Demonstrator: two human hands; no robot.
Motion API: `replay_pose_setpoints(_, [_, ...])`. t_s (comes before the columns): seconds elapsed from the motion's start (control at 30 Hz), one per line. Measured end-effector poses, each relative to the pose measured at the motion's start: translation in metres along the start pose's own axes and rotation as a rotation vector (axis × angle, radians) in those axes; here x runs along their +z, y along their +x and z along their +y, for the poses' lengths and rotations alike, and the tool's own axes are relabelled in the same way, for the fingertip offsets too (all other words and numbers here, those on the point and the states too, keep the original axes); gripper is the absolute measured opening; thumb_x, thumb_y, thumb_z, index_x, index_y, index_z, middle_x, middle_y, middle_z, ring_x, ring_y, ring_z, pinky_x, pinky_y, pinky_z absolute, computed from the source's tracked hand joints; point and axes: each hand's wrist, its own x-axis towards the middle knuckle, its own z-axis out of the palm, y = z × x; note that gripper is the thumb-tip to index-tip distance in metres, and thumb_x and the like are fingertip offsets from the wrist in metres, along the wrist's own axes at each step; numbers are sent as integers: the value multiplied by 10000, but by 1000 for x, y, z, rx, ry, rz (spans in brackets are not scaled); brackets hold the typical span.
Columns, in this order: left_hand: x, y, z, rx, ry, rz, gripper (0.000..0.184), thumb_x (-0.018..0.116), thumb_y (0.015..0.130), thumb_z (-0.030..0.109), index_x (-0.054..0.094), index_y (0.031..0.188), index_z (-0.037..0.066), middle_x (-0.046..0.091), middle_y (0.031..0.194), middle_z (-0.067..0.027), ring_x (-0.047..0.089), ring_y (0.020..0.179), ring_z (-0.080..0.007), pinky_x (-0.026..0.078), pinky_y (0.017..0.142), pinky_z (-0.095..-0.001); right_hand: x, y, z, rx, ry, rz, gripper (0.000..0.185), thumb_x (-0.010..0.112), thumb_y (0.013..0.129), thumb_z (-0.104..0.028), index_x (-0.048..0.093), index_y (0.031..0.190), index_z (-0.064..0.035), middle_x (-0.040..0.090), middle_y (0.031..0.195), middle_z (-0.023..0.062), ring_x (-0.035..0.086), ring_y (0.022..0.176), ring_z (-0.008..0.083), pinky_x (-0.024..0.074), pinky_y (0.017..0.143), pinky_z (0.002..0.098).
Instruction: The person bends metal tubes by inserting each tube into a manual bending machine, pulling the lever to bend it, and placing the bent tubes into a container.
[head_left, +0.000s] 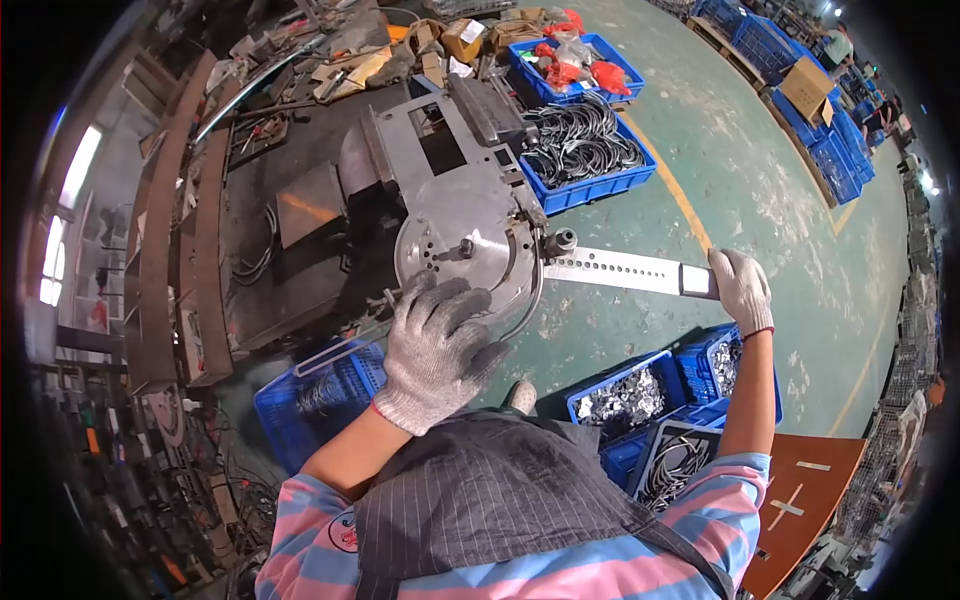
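Observation:
A metal bending fixture (465,220) with a round plate stands in front of me. From its right side a long perforated steel lever (625,270) reaches out to the right. My right hand (741,290), in a pale knitted glove, is wrapped round the dark end of that lever. My left hand (437,350), in a grey-stained glove, lies over the near left edge of the round plate, its fingers spread. A bent metal rod (340,350) runs to the left from beside its fingers. A knurled round post (562,241) stands at the lever's inner end.
Blue crates hold curved metal rods (585,140), red and clear bags (575,65) and small metal parts (625,398). Another blue crate (315,400) sits below left. A brown board (805,500) is at lower right. Stacked crates (825,150) and people stand far right.

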Motion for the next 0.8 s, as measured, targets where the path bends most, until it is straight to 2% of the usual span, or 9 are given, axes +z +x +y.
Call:
replay_pose_setpoints(0.33, [8,-5,-13,103,-36,147,332,791,753,211,577,992,128,603,1203,-117,557,1169,-363,404,1057,-537,36,-177,-32,193,-16,248,449,471,985,-403,682,848,-32,676,872,229,654,894,406,499,777,482])
replay_pose_setpoints(0.4, [7,-12,-20,140,-81,175,302,740,779,174,599,1040,116,583,1261,-133,536,1193,-364,416,1027,-511,46,-222,-56,112,-292,322,236,549,945,-284,686,979,-95,671,860,172,673,824,338,517,705,436])
replay_pose_setpoints(0.47, [-9,-17,-30,145,-54,146,310,731,781,179,612,1059,110,579,1270,-137,533,1200,-363,412,1032,-505,64,-279,-85,-65,-580,363,223,594,887,-159,645,1103,-143,637,843,103,664,740,275,512,606,403])
replay_pose_setpoints(0.5, [-12,-17,-32,123,-10,106,322,721,782,184,626,1079,104,574,1280,-141,530,1206,-361,408,1037,-500,51,-306,-135,20,-528,284,149,586,913,-212,668,999,-121,629,788,112,649,697,284,497,573,417])
replay_pose_setpoints(0.57, [-7,-17,-44,141,-76,-13,365,705,813,308,644,1121,122,584,1243,-120,519,1209,-347,392,1034,-510,32,-344,-219,531,-81,-14,442,725,806,-476,621,839,-48,673,854,216,682,732,388,549,632,486])
replay_pose_setpoints(0.6, [0,-14,-49,213,-116,47,352,709,811,302,657,1105,114,586,1240,-124,530,1194,-351,404,1018,-514,41,-364,-241,586,-8,-75,637,763,718,-598,618,890,-2,683,884,260,703,831,411,562,720,495])
replay_pose_setpoints(0.7, [-4,-16,-41,196,105,-20,297,719,810,255,681,1059,97,588,1233,-132,563,1144,-358,434,982,-522,46,-387,-255,597,149,-25,507,739,803,-405,597,1077,-2,689,931,233,708,882,388,557,782,489])
replay_pose_setpoints(0.77, [20,-15,-56,44,-294,-35,235,715,799,178,682,1020,104,607,1189,-120,580,1115,-335,449,961,-512,40,-385,-238,501,194,-204,371,735,812,-298,584,1017,-29,687,899,192,706,855,380,565,726,482])
replay_pose_setpoints(0.8, [30,-14,-65,37,-362,-63,214,712,794,143,680,1003,107,616,1165,-116,587,1102,-324,454,950,-508,48,-387,-231,420,195,-84,345,732,792,-252,578,1006,-29,678,882,185,705,851,371,562,722,482])
